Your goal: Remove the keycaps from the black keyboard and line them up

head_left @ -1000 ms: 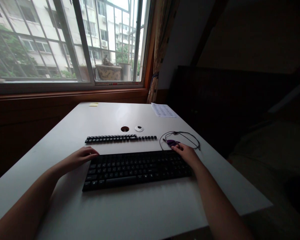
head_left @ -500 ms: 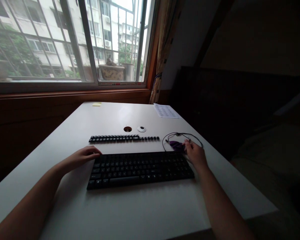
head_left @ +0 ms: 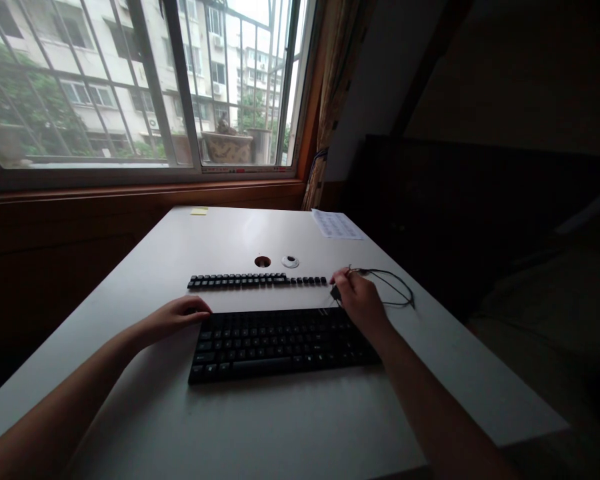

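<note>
Right hand [head_left: 357, 298] shifted left, cable [head_left: 411, 302] seemingly part-hidden

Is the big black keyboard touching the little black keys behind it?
Apart. The head view shows a strip of white tabletop between the long black rectangular keyboard and the rows of small black keys.

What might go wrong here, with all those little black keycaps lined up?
The bare right hand is close to the row's end, so it might knock some small black keycaps out of line. A stray one could perhaps drop into the round hole in the white table. The thin black cable beside that hand might snag.
</note>
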Tool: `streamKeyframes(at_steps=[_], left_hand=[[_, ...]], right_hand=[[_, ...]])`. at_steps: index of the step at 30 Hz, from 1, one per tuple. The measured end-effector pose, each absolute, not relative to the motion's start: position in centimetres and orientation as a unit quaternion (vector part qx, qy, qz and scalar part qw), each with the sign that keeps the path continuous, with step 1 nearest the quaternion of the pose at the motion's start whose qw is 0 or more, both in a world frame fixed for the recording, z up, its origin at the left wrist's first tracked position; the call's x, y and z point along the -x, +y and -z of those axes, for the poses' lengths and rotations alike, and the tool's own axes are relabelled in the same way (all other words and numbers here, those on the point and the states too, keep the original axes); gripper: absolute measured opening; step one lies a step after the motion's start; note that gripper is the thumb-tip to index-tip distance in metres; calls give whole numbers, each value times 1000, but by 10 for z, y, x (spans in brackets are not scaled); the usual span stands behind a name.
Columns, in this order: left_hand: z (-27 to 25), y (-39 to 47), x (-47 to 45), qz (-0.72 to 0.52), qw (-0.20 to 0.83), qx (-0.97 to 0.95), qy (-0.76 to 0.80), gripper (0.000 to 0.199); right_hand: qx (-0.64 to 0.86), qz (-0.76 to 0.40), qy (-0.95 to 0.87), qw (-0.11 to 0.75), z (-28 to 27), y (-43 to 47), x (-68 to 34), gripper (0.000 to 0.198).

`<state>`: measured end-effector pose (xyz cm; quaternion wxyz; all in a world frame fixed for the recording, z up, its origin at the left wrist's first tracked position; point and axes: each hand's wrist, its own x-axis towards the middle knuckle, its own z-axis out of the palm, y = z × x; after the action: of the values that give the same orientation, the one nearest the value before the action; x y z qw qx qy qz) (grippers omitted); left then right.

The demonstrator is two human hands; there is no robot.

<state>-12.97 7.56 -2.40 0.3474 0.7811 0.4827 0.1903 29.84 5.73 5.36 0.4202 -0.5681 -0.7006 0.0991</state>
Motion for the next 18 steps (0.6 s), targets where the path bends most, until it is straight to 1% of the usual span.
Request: streamKeyframes(at_steps=[4,9,13,18], left_hand=[[28,71,132,-213,293,-812,458,32],[35,68,133,-242,233,-838,431,30],[38,68,133,-251,213,-839,433,27],[40,66,134,-266,198,-840,429,24]], right_hand=[[505,-267,-710,411,-57,51,-241,28],[425,-373,-726,391,-54,50,-178,30],[395,-366,-756,373,-50,54,-139,34],[381,-276,-809,352,-43,60,-108,38]])
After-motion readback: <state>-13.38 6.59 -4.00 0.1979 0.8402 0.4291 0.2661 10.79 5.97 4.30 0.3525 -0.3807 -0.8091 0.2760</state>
